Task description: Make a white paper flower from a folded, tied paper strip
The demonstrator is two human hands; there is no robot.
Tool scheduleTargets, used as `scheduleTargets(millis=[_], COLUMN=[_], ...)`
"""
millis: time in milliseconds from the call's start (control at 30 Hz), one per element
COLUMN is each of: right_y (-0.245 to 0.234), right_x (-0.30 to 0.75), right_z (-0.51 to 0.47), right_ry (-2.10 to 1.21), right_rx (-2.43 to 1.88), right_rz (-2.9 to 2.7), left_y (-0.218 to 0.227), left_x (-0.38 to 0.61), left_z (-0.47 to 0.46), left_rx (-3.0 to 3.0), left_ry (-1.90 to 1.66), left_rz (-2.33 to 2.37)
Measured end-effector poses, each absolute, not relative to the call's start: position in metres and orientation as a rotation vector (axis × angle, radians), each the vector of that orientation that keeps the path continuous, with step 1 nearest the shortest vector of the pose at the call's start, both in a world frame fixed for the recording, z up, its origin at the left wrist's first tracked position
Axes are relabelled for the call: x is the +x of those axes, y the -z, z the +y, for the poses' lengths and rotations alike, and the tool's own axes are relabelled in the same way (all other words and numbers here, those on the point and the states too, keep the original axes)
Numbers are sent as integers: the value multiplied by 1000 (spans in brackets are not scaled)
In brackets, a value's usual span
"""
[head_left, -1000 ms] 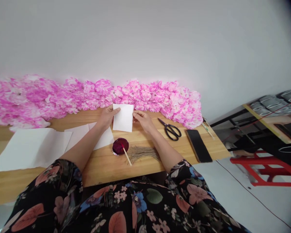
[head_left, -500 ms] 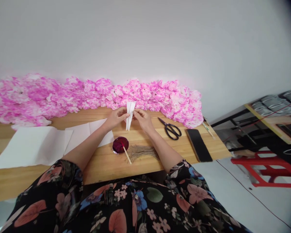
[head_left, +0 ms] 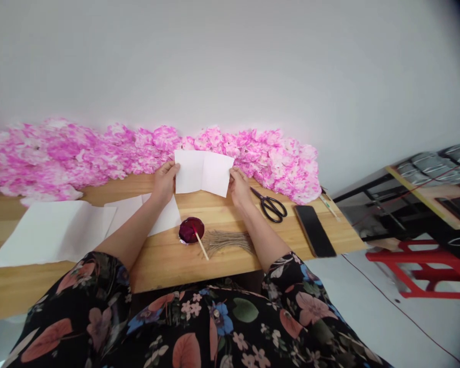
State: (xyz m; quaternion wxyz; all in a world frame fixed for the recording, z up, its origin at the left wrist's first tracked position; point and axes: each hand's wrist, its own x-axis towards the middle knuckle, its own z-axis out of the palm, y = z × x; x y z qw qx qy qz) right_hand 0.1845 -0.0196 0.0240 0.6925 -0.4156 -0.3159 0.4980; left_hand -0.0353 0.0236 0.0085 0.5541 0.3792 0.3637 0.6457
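I hold a white sheet of paper (head_left: 202, 173) spread open above the wooden table (head_left: 230, 240), a crease running down its middle. My left hand (head_left: 164, 181) pinches its left edge and my right hand (head_left: 238, 185) pinches its right edge. Just below the paper on the table sit a small dish of dark red dye (head_left: 190, 230) with a stick (head_left: 201, 246) leaning in it and a bundle of brown twine (head_left: 226, 240).
Pink paper flowers (head_left: 138, 151) are heaped along the wall at the back of the table. White paper sheets (head_left: 53, 236) lie at the left. Black scissors (head_left: 270, 204) and a dark phone (head_left: 314, 230) lie at the right. A red stool (head_left: 421, 268) stands on the floor beyond.
The paper was a folded rectangle, then squeezed narrow between both hands; now my hands have moved apart and the sheet is spread open wide.
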Motion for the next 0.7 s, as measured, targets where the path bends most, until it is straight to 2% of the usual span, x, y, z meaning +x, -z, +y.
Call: scheduleTargets(millis=[467, 700], right_y=[-26, -27], right_x=[197, 195], right_z=[-14, -16], right_ry=[-1083, -1039], right_rx=[-908, -1001], right_rz=[-686, -735], left_y=[-14, -20], left_x=[-37, -34], left_z=[20, 11], left_rx=[958, 1076], left_ry=[-1488, -1213], left_rz=[851, 931])
